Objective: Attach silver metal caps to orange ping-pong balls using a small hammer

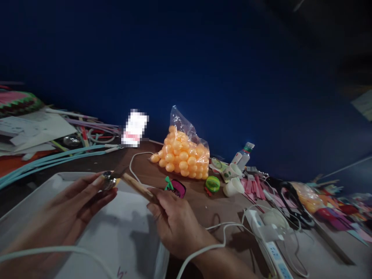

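Note:
My left hand (84,199) pinches a small, shiny silvery rounded object (109,180) between its thumb and fingers; its kind is unclear. In my right hand (177,221) is a tool with a flat wooden handle (139,188), its dark, blurred tip pointing left at the silvery object. Whether tip and object touch, I cannot tell. Both hands are above a shallow white box (116,236), which has a dark pen mark on its near part. Just past the right hand lies a purple object (178,188) beside a green bow (168,183).
Behind stands a clear bag of orange balls (181,155), near a green striped ball (212,184) and a white cup (233,186). A power strip (273,250) and white cables (223,228) lie right. Papers (35,130) and light-blue tubes (58,157) crowd the left.

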A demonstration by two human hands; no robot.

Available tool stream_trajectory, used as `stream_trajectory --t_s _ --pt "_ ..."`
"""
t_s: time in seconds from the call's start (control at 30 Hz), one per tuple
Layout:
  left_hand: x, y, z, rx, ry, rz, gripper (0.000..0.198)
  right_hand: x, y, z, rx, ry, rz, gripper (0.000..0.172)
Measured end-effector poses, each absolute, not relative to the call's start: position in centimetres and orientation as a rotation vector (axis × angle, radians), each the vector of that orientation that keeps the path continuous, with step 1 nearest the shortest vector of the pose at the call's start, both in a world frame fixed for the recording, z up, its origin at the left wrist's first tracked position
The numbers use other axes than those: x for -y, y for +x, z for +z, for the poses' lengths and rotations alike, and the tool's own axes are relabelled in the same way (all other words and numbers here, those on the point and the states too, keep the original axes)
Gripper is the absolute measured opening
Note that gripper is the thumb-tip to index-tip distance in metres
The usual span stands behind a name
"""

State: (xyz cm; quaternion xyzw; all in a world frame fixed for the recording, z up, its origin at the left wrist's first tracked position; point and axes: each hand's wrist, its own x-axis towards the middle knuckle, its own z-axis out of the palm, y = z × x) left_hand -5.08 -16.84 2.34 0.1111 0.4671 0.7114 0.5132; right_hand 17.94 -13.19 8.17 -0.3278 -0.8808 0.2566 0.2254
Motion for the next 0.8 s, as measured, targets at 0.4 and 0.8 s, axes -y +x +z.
stream_trajectory --t_s 0.4,0.8 --pt "16.8 -5.3 2.5 -1.078 0.322 1.766 0.036 13.2 17.8 8.3 2.392 -0.9 0.735 0.035" --pt "16.3 -4.4 5.2 -1.129 0.302 1.84 0.036 13.1 17.8 8.0 2.365 -0.866 0.728 0.034"
